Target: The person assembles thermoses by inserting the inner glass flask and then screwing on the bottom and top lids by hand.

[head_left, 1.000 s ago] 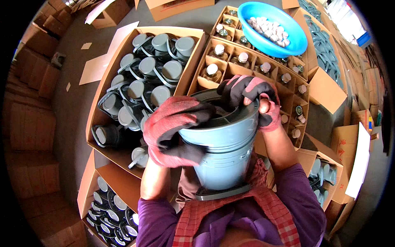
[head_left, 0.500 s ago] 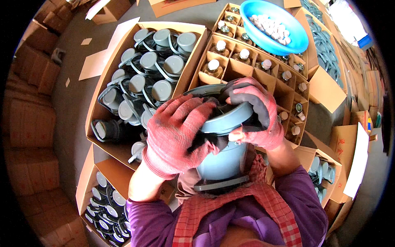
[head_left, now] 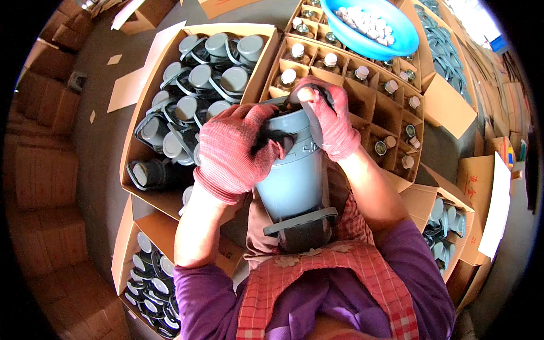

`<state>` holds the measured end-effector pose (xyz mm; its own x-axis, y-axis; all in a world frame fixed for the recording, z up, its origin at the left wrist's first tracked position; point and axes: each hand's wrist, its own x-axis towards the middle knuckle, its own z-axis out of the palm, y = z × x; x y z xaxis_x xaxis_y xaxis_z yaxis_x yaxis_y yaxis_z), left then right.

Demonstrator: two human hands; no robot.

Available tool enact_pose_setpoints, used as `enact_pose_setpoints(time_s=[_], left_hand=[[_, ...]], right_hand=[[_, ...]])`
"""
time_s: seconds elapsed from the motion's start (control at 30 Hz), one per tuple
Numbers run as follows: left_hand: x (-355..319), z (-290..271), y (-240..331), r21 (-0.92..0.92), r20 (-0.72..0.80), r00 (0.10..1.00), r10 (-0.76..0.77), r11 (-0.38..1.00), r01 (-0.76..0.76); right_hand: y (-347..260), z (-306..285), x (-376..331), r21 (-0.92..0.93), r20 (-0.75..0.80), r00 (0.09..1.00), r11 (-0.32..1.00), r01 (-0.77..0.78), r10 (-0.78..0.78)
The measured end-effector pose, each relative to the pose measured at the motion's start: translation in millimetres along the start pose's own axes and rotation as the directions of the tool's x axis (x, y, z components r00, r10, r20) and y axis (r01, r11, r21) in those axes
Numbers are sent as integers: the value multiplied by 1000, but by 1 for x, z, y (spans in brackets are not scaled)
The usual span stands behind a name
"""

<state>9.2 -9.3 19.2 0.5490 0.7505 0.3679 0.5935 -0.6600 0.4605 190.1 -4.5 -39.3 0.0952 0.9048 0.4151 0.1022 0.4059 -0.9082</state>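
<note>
A blue-grey thermos jug stands tilted in front of my body, with a flat grey band or handle across its lower, dark end. My left hand, in a red knitted glove with dark finger pads, is closed on the left side of the jug's upper rim. My right hand, gloved alike with a bare fingertip showing, is wrapped round the rim's far right side. Both hands hide much of the jug's top, so what lies inside it cannot be made out.
At the left, a carton holds several grey-capped dark jugs. Ahead, a divided carton holds glass bottles with white stoppers, some cells bare. A blue basin of small pale pieces rests on cartons. More cartons of parts stand lower left and right.
The ring-shaped part that was raised over the jug's mouth now sits lower or is hidden by my hands. My right hand has moved up and left, showing more of the jug's side.
</note>
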Motion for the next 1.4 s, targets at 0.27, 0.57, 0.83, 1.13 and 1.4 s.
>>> enact_pose_setpoints(time_s=[0.27, 0.57, 0.83, 1.13, 1.4], left_hand=[[1, -1, -17, -296, -33, 998, 60, 953, -67], [-21, 28, -38, -420, -366, 930, -40, 899, -127], [-11, 54, -72, -811, -283, 917, -282, 581, -72], [-11, 90, -51, -913, -326, 835, -444, 377, -156], [-4, 46, -25, -650, -498, 866, -54, 684, -331]], right_hand=[[75, 24, 4, 877, 433, 900, 205, -435, 62], [90, 10, -3, 719, 341, 901, 543, -434, 269], [74, 16, 2, 853, 511, 821, -33, -520, 254], [97, 15, -12, 949, 306, 950, 58, -309, 57], [111, -27, -1, 876, 394, 896, 209, -434, 207]])
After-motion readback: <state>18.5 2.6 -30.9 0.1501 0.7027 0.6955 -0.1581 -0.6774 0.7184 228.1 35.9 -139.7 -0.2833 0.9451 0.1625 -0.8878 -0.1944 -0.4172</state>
